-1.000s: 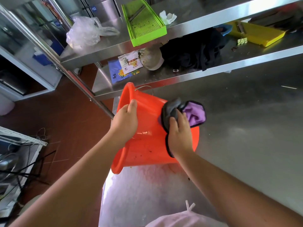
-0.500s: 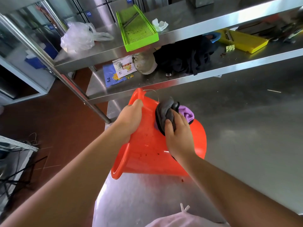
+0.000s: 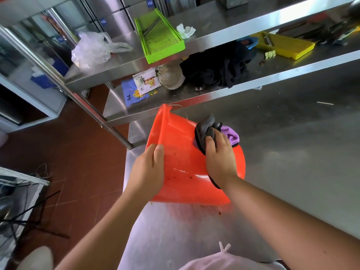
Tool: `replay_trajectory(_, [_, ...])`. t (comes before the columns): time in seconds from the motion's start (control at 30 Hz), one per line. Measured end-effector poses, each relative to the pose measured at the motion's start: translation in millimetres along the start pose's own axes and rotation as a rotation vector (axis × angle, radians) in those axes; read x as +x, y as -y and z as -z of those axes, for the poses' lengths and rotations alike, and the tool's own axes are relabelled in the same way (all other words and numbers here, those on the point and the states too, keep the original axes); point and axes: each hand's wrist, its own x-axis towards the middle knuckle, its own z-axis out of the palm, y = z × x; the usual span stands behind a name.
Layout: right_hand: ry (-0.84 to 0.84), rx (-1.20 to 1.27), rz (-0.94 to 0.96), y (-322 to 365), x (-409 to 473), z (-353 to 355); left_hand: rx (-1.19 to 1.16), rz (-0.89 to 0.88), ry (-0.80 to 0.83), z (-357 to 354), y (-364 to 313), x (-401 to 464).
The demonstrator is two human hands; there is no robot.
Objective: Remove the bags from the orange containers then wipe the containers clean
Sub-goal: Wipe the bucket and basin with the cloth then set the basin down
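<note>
Nearest me, a tied pale bag sits at the table's near edge. Past it my left hand grips the bucket at its rim, thumb on the outer wall and fingers curled over the lip. The orange bucket lies tipped on its side by the table's left edge, mouth toward the floor, small dark specks on its wall. My right hand presses a cloth, grey and purple, against the bucket's upper wall near the base, fingers curled over it. Beyond, the lower shelf carries a dark garment and a yellow slicer; the upper shelf's left end holds a clear bag and a green slicer.
</note>
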Motion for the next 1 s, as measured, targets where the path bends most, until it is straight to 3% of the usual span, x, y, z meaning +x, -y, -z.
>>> replay_trajectory(0.23, [0.139,0.297,0.140,74.4,0.0,-25.8,0.152,-0.097,0.042,-17.0,-24.8,34.3])
replay_trajectory(0.3, [0.124,0.176,0.249,67.6,-5.0,-23.0,0.119,-0.081,0.061,-21.7,-30.8,39.4])
replay_trajectory(0.4, [0.088,-0.131,0.424,30.4,-18.2,-13.9,0.249,-0.131,0.060,-23.6,-30.7,45.7])
replay_trajectory(0.47, [0.045,-0.197,0.455,6.0,-23.9,-11.2,0.252,-0.112,0.063,-21.5,-29.9,52.8])
replay_trajectory(0.7, [-0.129,-0.168,0.046,-72.4,-15.1,20.7,0.189,0.075,0.071,-18.1,-27.1,61.5])
replay_trajectory(0.87, [-0.262,0.045,-0.413,-76.7,23.2,39.4,0.142,0.059,0.092,-29.0,-45.2,63.4])
replay_trajectory(1.0, [-0.278,0.105,-0.533,-67.0,39.9,43.4,0.144,0.074,0.091,-29.2,-48.9,63.8])
